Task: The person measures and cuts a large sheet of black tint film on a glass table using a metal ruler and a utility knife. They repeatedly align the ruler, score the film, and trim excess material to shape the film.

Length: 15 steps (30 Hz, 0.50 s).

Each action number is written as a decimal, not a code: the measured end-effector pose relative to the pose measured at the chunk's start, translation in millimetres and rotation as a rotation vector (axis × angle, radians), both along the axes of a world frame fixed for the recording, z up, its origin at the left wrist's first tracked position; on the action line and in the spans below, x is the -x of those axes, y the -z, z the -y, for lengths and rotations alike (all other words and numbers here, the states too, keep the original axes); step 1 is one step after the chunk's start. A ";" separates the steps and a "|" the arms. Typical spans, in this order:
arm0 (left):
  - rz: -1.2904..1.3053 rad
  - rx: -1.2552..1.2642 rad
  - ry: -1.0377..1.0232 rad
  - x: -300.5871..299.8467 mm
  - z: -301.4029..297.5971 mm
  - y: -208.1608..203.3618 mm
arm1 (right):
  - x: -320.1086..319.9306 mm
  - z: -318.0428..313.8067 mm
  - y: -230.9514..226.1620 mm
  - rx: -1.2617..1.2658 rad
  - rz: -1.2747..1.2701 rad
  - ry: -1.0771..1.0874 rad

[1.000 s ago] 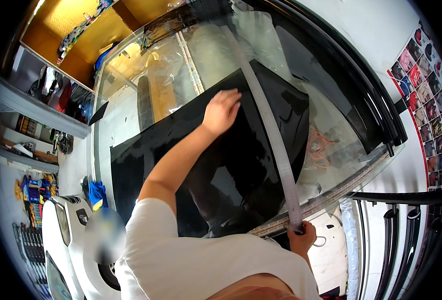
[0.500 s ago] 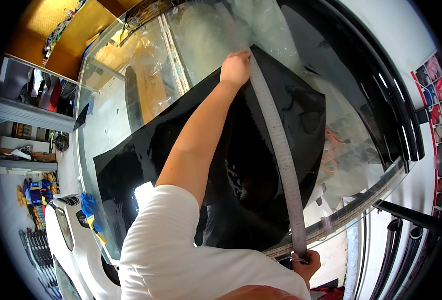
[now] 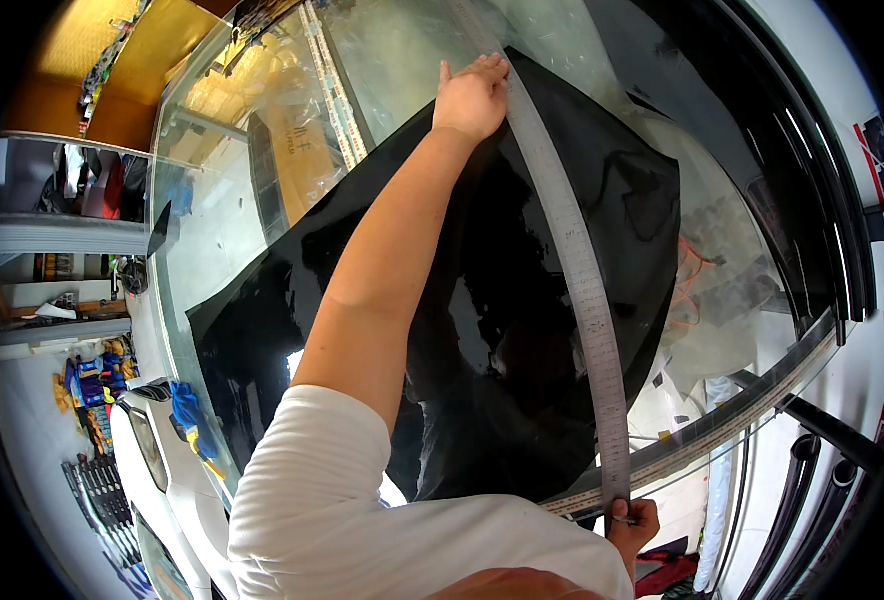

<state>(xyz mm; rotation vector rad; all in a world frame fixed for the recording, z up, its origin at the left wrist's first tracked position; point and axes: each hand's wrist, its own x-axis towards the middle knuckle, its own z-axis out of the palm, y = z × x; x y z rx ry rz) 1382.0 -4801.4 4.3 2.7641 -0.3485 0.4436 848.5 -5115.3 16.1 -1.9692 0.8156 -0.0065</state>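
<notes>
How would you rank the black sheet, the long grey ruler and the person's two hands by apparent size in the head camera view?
Largest to smallest, as they look:
1. black sheet
2. long grey ruler
3. left hand
4. right hand, only partly visible

1. On the long grey ruler [image 3: 589, 300], we see graduation lines and tiny figures, too small to read.
2. On the pale measuring strip [image 3: 575, 503] that the ruler crosses, we find fine marks, equally illegible to us.
3. On the brown cardboard [image 3: 295, 150], we spot dark lettering we cannot make out.
</notes>
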 end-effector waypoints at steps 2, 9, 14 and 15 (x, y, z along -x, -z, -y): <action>-0.019 0.029 0.004 -0.8 -0.8 0.2 | 3.4 4.2 3.6 -0.022 -0.021 -0.006; -0.010 0.020 -0.007 -2.8 -0.4 0.3 | -9.3 1.8 -7.4 -0.047 -0.042 -0.006; -0.007 0.003 -0.007 -3.5 -0.1 1.0 | 2.7 6.7 2.5 -0.077 -0.051 0.000; -0.004 -0.001 -0.007 -3.7 0.2 1.1 | 1.7 6.3 1.7 -0.058 -0.046 -0.014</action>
